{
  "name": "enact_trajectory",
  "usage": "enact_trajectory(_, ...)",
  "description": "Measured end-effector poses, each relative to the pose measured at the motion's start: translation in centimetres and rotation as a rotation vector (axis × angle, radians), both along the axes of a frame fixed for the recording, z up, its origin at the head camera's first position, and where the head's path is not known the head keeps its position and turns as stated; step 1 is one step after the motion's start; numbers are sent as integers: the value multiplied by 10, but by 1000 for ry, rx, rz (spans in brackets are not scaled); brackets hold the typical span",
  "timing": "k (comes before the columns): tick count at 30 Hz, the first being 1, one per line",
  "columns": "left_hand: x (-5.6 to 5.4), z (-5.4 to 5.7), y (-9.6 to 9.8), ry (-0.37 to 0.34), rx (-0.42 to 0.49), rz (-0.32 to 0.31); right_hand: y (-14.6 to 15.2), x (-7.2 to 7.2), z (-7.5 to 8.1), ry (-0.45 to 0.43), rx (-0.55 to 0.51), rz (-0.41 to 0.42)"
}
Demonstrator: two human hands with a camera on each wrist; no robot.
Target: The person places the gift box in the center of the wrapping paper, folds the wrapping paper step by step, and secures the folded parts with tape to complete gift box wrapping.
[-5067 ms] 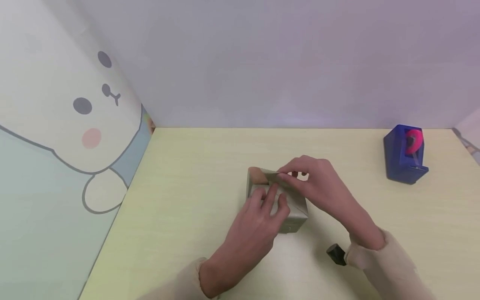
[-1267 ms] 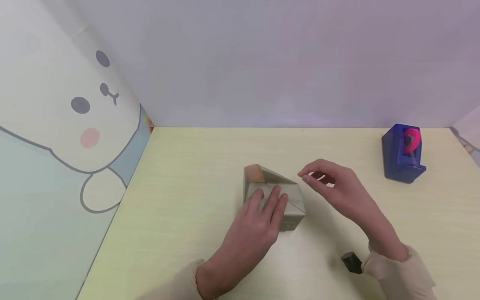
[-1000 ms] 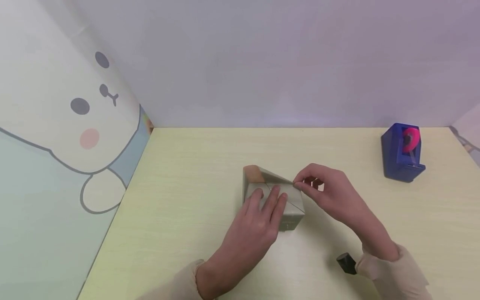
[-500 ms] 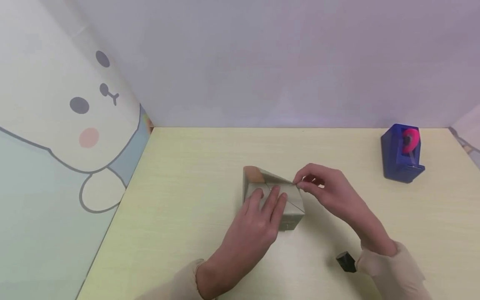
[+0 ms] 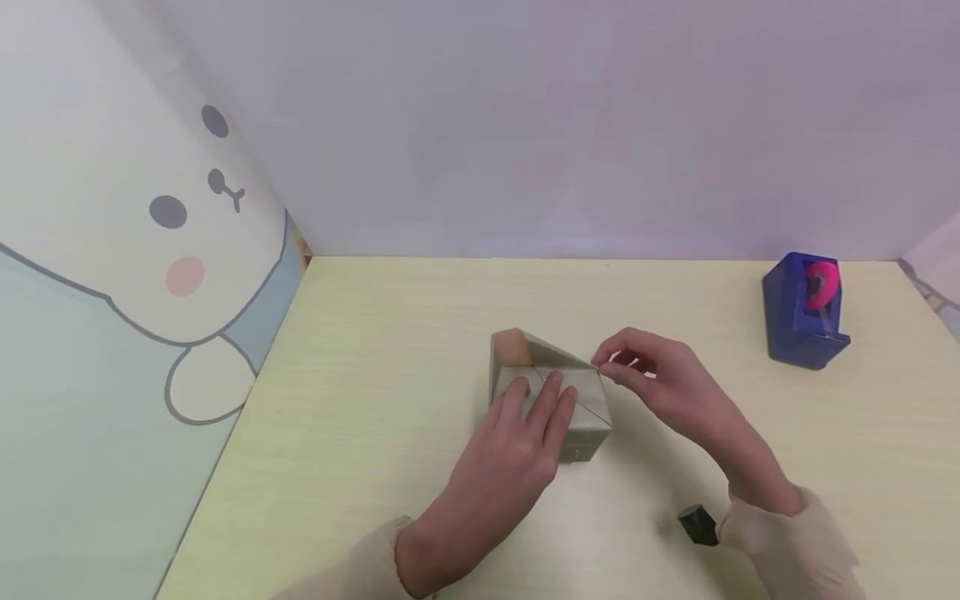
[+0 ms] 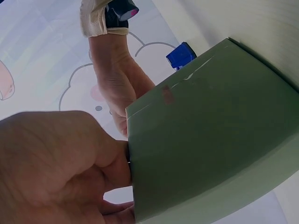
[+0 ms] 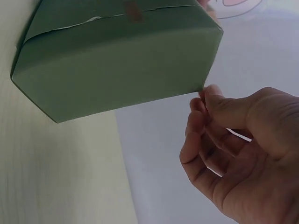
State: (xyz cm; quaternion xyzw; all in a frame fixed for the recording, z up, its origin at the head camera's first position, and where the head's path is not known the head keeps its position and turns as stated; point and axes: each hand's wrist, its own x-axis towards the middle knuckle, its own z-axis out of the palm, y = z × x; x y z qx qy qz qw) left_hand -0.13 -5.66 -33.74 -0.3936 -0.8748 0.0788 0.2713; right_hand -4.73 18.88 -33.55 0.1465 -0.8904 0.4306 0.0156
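Observation:
A box wrapped in green paper (image 5: 588, 398) stands on the light wooden table. At its far end the paper (image 5: 558, 350) stands up in a slanted fold, with a patch of brown cardboard (image 5: 512, 347) showing at the left. My left hand (image 5: 502, 454) rests on top of the box, fingers spread and nearly straight. With thumb and index finger, my right hand (image 5: 671, 387) pinches the paper at the far right corner. Its other fingers curl loosely below, as the right wrist view shows. A small brownish strip (image 7: 134, 10) lies across a paper seam on the side.
A blue tape dispenser (image 5: 802, 312) with a pink roll (image 5: 822, 285) stands at the back right. Behind the table rises a pale wall (image 5: 525, 125); a cartoon-printed panel (image 5: 183, 275) borders the left. A black device (image 5: 698, 525) sits at my right wrist.
My right hand has moved from the middle of the far flap to the far right corner, coming off the paper briefly before pinching it. My left fingers have straightened on top.

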Motion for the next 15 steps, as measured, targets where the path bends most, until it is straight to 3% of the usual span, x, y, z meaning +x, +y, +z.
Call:
enact_trajectory(5,0,-1,1,2,-10,-1,2,-3,-7,-5,-3,-16)
enact_trajectory(10,0,-1,1,-20,-15,-1,3,-3,-9,-46,-53,22)
enact_trajectory(15,1,-1,-1,-21,-9,3,1,-3,-5,-41,-41,-49)
